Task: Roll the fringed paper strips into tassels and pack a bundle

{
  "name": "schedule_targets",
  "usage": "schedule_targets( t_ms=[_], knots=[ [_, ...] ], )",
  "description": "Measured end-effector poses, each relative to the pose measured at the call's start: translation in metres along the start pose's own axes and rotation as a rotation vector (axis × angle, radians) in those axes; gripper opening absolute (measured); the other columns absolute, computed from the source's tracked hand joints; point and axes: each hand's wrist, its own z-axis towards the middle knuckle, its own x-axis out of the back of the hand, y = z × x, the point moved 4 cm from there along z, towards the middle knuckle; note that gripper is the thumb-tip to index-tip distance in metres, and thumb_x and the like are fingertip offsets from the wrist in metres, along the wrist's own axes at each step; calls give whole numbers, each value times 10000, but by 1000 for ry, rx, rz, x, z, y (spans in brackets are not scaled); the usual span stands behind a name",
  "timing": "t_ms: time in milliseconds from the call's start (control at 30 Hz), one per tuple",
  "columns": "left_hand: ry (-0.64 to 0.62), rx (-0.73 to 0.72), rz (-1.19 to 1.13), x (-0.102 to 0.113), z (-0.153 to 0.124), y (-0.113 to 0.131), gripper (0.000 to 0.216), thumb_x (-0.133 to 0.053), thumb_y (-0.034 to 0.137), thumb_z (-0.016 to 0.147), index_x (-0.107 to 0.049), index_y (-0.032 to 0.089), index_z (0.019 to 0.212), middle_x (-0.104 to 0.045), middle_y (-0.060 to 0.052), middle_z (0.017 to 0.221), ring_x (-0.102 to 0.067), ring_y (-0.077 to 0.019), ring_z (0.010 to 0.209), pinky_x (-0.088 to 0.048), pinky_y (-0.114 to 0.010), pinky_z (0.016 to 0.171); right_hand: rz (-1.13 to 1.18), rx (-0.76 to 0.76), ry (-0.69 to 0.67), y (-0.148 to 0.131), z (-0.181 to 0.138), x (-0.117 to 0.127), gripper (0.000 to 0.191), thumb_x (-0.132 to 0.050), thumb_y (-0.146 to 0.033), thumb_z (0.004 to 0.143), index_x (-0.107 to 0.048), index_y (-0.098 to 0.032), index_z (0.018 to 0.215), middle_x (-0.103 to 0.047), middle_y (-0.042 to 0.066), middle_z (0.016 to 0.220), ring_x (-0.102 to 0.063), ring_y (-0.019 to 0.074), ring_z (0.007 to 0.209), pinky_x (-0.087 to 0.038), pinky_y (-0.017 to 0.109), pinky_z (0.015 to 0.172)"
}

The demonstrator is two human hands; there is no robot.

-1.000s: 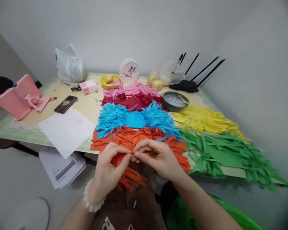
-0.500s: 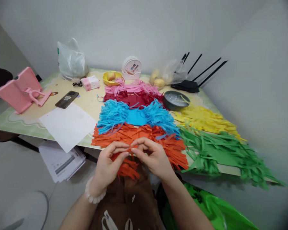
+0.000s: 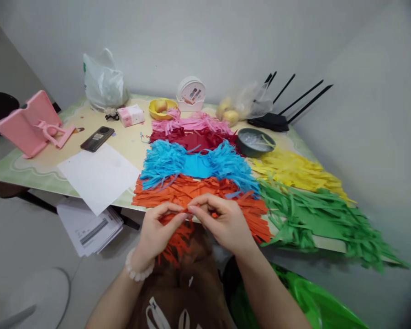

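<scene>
Between thumb and fingers, my left hand (image 3: 159,228) pinches an orange paper tassel (image 3: 178,244) at its narrow top. My right hand (image 3: 222,221) pinches the same tassel from the other side, the fingertips of both hands nearly meeting. The fringe hangs down below the table edge over my lap. Right behind my hands lies a pile of orange fringed paper (image 3: 157,189). Farther back come blue fringed paper (image 3: 197,165), dark red fringed paper (image 3: 202,141) and pink fringed paper (image 3: 200,124). The exact spot being pinched is partly hidden by my fingers.
Green fringed paper (image 3: 315,219) and yellow fringed paper (image 3: 294,169) lie right, by a dark bowl (image 3: 255,144). A black router (image 3: 269,121) stands behind. On the left are white paper (image 3: 99,178), a phone (image 3: 97,139) and a pink stand (image 3: 29,125). A green bag (image 3: 315,301) sits below.
Both hands stay pinched on the orange tassel, with my right fingers curled a little differently. The tassel's hanging fringe has swung slightly left. The whole view has shifted a little.
</scene>
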Motion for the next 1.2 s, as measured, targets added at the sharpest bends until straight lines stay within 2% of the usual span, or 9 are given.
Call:
schedule_targets(
  t_ms=[267,367,467,600,767,867,967,1067,1200],
  knots=[
    [23,171,-187,16,-18,-19,234,-712,378,811,-664,161,737,-707,-27,668,-649,-148,624,-527,-253,653,24,36,116,-6,6,-13,178,-621,-321,881,-674,-192,770,-512,-48,488,-463,99,426,-374,218,445],
    [207,194,41,83,-14,-11,272,-693,424,813,-667,156,770,-686,-10,668,-601,-132,570,-481,-236,575,54,42,54,2,5,-14,181,-607,-334,900,-689,-189,971,-578,-41,538,-536,118,465,-440,223,490],
    [668,-88,590,178,24,31,284,-635,420,867,-692,149,934,-700,10,811,-620,-134,715,-493,-244,694,-18,39,46,18,8,-3,225,-593,-341,908,-684,-186,1043,-602,-34,564,-559,130,483,-450,225,493],
    [600,-237,984,229,128,59,234,-631,294,884,-694,79,950,-706,-2,1078,-538,-208,1202,-322,-406,1113,-265,112,104,36,24,13,211,-554,-325,921,-698,-192,846,-668,7,626,-601,151,515,-463,246,512],
    [359,-172,1024,208,218,15,174,-681,245,810,-686,101,712,-742,-2,950,-563,-134,1085,-369,-310,1073,-525,200,182,61,47,45,203,-519,-295,952,-688,-195,898,-757,63,846,-700,205,719,-534,294,658],
    [283,-143,1040,197,233,-5,107,-698,200,750,-683,106,701,-741,-21,899,-571,-197,1116,-379,-381,1070,-685,247,172,80,57,71,209,-505,-279,959,-688,-188,917,-750,92,897,-696,238,816,-545,348,749],
    [219,-191,1071,179,235,2,68,-641,162,776,-689,115,762,-726,-72,1026,-476,-306,1284,-309,-507,1106,-846,266,-16,92,74,78,208,-508,-247,963,-697,-161,977,-739,124,982,-665,263,941,-520,387,868],
    [18,-302,1081,119,227,13,199,-513,138,861,-711,129,868,-710,-82,1078,-529,-282,1234,-344,-453,1090,-1014,190,-327,100,97,61,215,-522,-218,965,-695,-133,1059,-722,142,1079,-628,273,1042,-477,375,935],
    [-516,-429,1055,-9,200,-5,143,-615,206,854,-735,189,929,-730,-42,1030,-665,-188,971,-491,-265,899,-1097,102,-465,108,121,44,183,-591,-111,892,-706,-106,1035,-719,167,1041,-635,297,1035,-469,361,885]
  ],
)
